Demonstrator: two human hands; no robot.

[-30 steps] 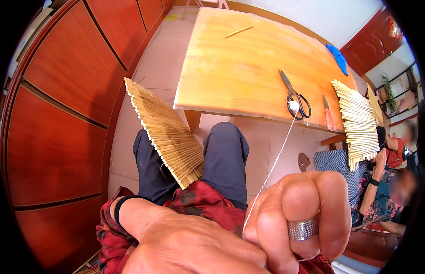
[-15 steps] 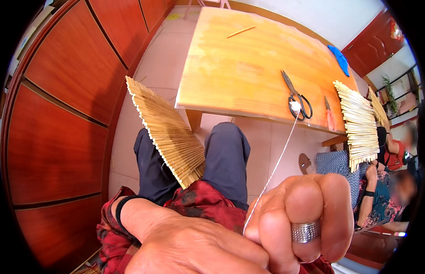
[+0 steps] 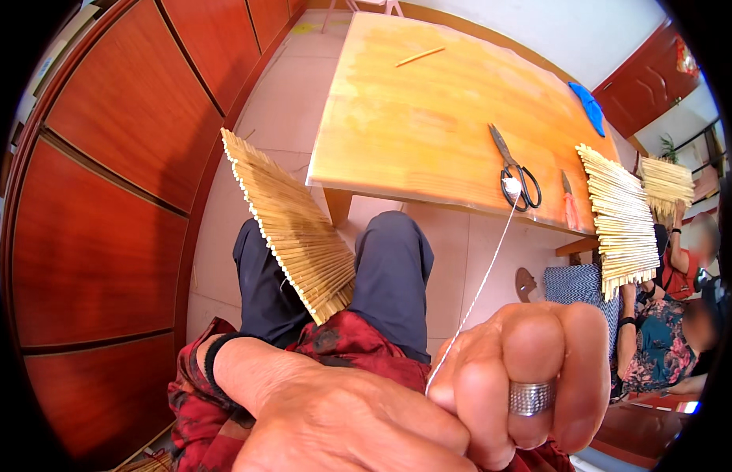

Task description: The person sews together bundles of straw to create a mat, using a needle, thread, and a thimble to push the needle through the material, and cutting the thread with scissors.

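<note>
Both my hands meet low in front of me, above my red patterned clothing. My left hand (image 3: 350, 421), with a black band at its wrist, has its fingers folded in against the right hand; their tips are hidden. A fist-like right hand (image 3: 523, 377), wearing a wide dimpled metal ring, is closed on a taut white string (image 3: 476, 291). That string runs up to a small white ball of string (image 3: 512, 186) on the handles of black scissors (image 3: 504, 149). A mat of bound straw-coloured stalks (image 3: 295, 236) leans between my knees, touched by neither hand.
The wooden table (image 3: 429, 134) bears a single stalk (image 3: 420, 57), a blue cloth (image 3: 588, 108) and a pink-handled tool (image 3: 569, 203). Another stalk mat (image 3: 622, 220) is at its right edge. Two people sit to the right; red cabinets (image 3: 106, 236) line the left.
My hands have shifted slightly right in the picture, still together with the string taut. At the far right, a person's stalk mat has come further into view, held up.
</note>
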